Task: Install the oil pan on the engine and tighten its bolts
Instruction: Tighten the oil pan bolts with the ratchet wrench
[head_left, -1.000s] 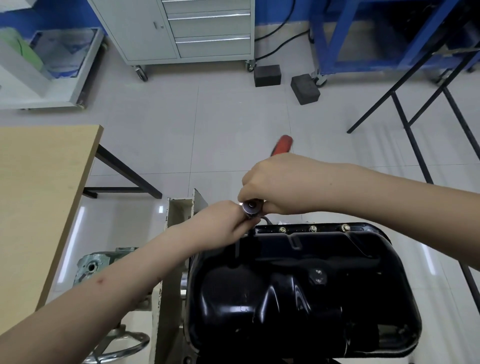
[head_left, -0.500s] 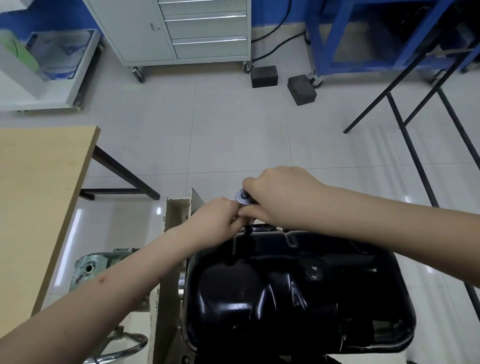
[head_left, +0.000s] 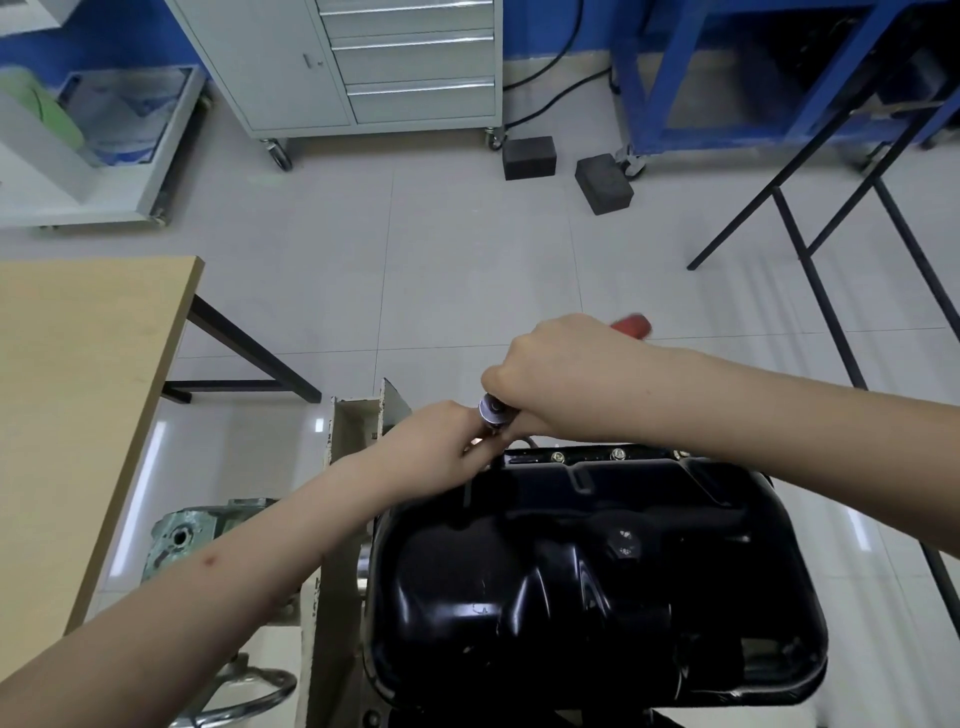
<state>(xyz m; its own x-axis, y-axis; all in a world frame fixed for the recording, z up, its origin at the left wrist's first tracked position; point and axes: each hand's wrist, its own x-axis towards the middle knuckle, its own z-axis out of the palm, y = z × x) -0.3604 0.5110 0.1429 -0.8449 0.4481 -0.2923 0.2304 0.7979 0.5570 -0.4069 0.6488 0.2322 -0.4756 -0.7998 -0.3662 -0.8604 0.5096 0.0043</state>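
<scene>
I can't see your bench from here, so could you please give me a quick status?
Right hand grips ratchet; left hand steadies its head. Oil pan seated. Nothing obstructing.

The tiled floor (head_left: 467, 270) carries everything. Taking the white drawer cabinet (head_left: 374, 62) as landmark: two dark blocks (head_left: 530, 157) (head_left: 603, 183) lie on the tiles just right of its casters, a blue frame (head_left: 675, 73) stands farther right, and a wooden table (head_left: 78, 395) stands well nearer and left.
</scene>
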